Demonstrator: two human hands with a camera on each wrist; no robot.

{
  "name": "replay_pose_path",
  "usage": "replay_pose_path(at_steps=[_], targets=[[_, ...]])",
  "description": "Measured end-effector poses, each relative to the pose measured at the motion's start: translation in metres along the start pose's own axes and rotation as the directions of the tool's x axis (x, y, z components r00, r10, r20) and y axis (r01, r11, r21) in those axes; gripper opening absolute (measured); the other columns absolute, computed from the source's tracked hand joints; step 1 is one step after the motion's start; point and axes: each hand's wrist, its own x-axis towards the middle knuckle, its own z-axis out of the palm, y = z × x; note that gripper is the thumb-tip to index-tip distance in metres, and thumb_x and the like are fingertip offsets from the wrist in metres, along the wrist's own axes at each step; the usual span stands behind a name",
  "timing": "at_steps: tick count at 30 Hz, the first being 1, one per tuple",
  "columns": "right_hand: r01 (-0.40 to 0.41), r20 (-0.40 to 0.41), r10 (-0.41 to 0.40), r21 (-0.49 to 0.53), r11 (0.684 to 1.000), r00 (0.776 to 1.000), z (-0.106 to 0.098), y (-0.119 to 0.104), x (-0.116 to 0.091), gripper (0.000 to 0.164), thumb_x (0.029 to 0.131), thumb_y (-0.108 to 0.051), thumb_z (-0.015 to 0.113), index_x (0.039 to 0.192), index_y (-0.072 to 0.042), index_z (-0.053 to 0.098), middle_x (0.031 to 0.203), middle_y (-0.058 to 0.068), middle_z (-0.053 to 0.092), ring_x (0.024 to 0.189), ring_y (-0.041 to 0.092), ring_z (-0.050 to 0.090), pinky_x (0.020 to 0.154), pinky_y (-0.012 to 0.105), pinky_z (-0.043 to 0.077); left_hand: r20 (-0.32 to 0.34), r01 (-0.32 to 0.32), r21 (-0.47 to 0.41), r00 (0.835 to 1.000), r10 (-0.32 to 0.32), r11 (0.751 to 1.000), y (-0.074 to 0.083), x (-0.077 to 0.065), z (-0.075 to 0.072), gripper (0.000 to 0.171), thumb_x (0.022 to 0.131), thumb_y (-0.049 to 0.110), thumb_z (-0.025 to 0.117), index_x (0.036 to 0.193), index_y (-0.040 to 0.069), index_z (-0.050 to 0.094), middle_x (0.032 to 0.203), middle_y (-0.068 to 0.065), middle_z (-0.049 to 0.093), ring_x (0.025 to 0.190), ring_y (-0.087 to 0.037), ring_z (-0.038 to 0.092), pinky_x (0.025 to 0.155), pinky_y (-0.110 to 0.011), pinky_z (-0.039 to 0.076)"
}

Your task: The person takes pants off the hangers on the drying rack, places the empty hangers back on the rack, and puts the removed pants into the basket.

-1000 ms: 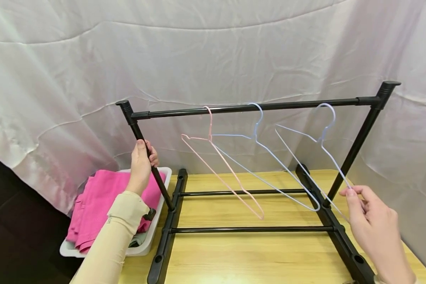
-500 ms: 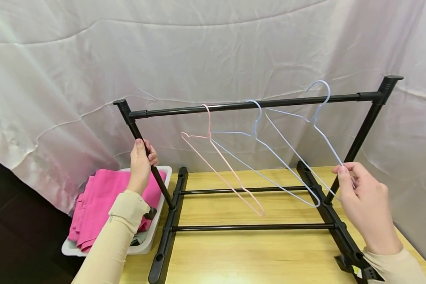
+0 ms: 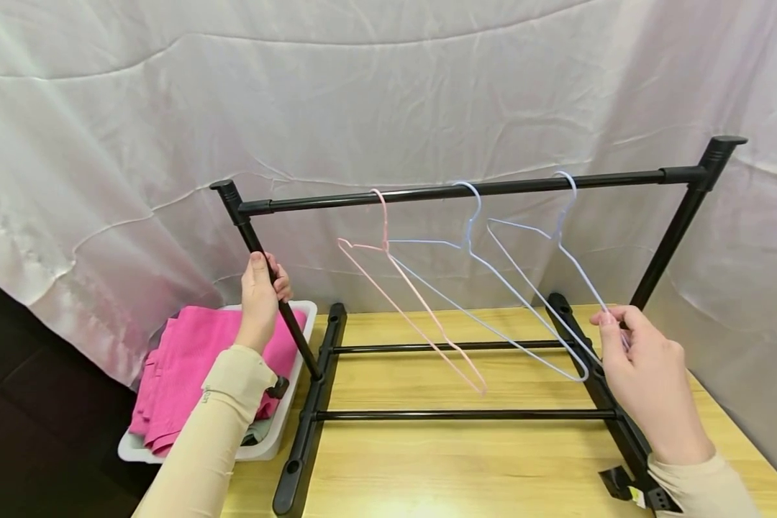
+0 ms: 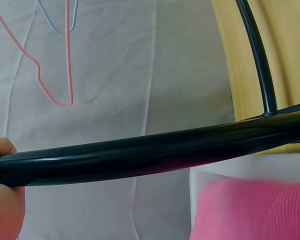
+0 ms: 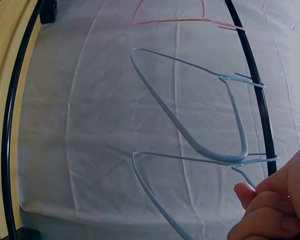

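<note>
My right hand [image 3: 647, 381] pinches the near corner of a blue hanger [image 3: 583, 270], whose hook lies over the top bar of a black clothes rack [image 3: 421, 194]. In the right wrist view that hook [image 5: 262, 160] overlaps the bar. Left of it a second blue hanger [image 3: 501, 277] hangs from the bar, and a pink hanger [image 3: 421, 302] hangs further left. My left hand [image 3: 259, 298] grips the rack's left upright [image 3: 294, 334], thumb on the near side and fingers wrapped behind. In the left wrist view the upright [image 4: 140, 155] runs out from that hand.
A white basket [image 3: 268, 446] with folded pink cloth [image 3: 188, 360] stands at the left, partly behind my left forearm. The rack's feet and lower bars [image 3: 466, 415] rest on a wooden table [image 3: 427, 467]. A pale curtain [image 3: 395, 108] hangs behind.
My right hand raised the blue hanger's hook above the bar, then shifted left and lowered it, so the hook now lies over the bar. My left hand keeps its grip on the upright.
</note>
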Motion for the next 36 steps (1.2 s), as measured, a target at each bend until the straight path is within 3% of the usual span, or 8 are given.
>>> replay_pose_path(at_steps=[11,16,18,21,25,30,33,36], targets=[[0.005,0.009,-0.005,0.02,1.0,1.0,0.001,0.001,-0.015,0.025,0.11,-0.021,0.057,0.118,0.0,0.068,0.088,0.015,0.08,0.07,-0.01,0.047,0.063,0.018,0.036,-0.008,0.025,0.035,1.0,-0.025,0.999,0.005,-0.003,-0.002,0.045,0.112,0.058,0.03,0.098,0.017,0.043,0.068,0.001,0.041,0.058,-0.013,0.04,0.057,-0.024,0.039],[0.007,-0.008,-0.007,0.018,1.0,1.0,-0.002,0.001,-0.023,0.021,0.107,-0.021,0.063,0.116,-0.002,0.068,0.076,0.007,0.075,0.064,-0.01,0.046,0.061,0.019,0.035,-0.029,0.08,0.146,0.997,-0.076,0.986,0.012,-0.01,-0.004,0.044,0.114,0.055,0.031,0.11,0.015,0.047,0.078,-0.002,0.048,0.069,-0.015,0.049,0.068,-0.024,0.048],[0.001,-0.016,-0.001,0.011,1.0,1.0,-0.004,0.002,-0.025,0.019,0.106,-0.021,0.065,0.114,-0.004,0.068,0.076,0.002,0.074,0.064,-0.011,0.046,0.062,0.019,0.036,-0.06,0.117,0.245,0.993,-0.106,0.962,0.015,-0.016,-0.004,0.044,0.115,0.054,0.031,0.119,0.013,0.048,0.086,-0.004,0.055,0.08,-0.017,0.057,0.078,-0.025,0.052],[-0.023,-0.026,0.023,0.012,1.0,0.999,-0.008,0.002,-0.031,0.016,0.104,-0.021,0.067,0.111,-0.007,0.07,0.077,-0.018,0.068,0.063,-0.013,0.047,0.062,0.018,0.036,-0.107,0.159,0.393,0.986,-0.126,0.906,0.021,-0.028,-0.002,0.045,0.116,0.05,0.035,0.136,0.011,0.047,0.109,-0.01,0.064,0.107,-0.022,0.066,0.099,-0.031,0.052],[-0.09,-0.017,0.09,0.013,0.996,0.996,-0.014,0.004,-0.039,0.019,0.106,-0.025,0.066,0.115,-0.01,0.071,0.082,-0.042,0.05,0.067,-0.017,0.047,0.064,0.019,0.036,-0.145,0.137,0.516,0.987,-0.071,0.846,0.032,-0.048,-0.001,0.049,0.116,0.035,0.045,0.155,0.007,0.038,0.143,-0.019,0.056,0.14,-0.029,0.055,0.117,-0.046,0.044],[-0.124,-0.008,0.125,0.041,0.991,0.992,-0.015,0.014,-0.047,0.028,0.111,-0.026,0.056,0.128,-0.008,0.069,0.098,-0.057,0.045,0.091,-0.032,0.041,0.076,0.022,0.035,-0.155,0.076,0.596,0.988,0.022,0.799,0.046,-0.08,0.001,0.055,0.112,0.025,0.054,0.16,0.005,0.036,0.155,-0.021,0.044,0.141,-0.035,0.047,0.118,-0.055,0.042],[-0.12,-0.004,0.12,0.052,0.991,0.993,-0.01,0.022,-0.054,0.031,0.114,-0.024,0.05,0.132,-0.007,0.068,0.108,-0.058,0.043,0.102,-0.037,0.036,0.081,0.017,0.034,-0.096,0.04,0.659,0.995,0.031,0.751,0.047,-0.101,0.004,0.055,0.112,0.024,0.056,0.159,0.003,0.038,0.156,-0.022,0.042,0.143,-0.037,0.045,0.121,-0.058,0.038],[-0.106,0.022,0.105,0.04,0.994,0.994,-0.003,0.03,-0.063,0.032,0.114,-0.023,0.048,0.134,-0.006,0.067,0.122,-0.031,0.066,0.103,-0.033,0.032,0.084,0.022,0.035,-0.002,0.006,0.719,1.0,-0.007,0.695,0.041,-0.123,0.01,0.057,0.112,0.025,0.056,0.161,0.001,0.038,0.16,-0.025,0.041,0.151,-0.04,0.041,0.126,-0.061,0.033]])
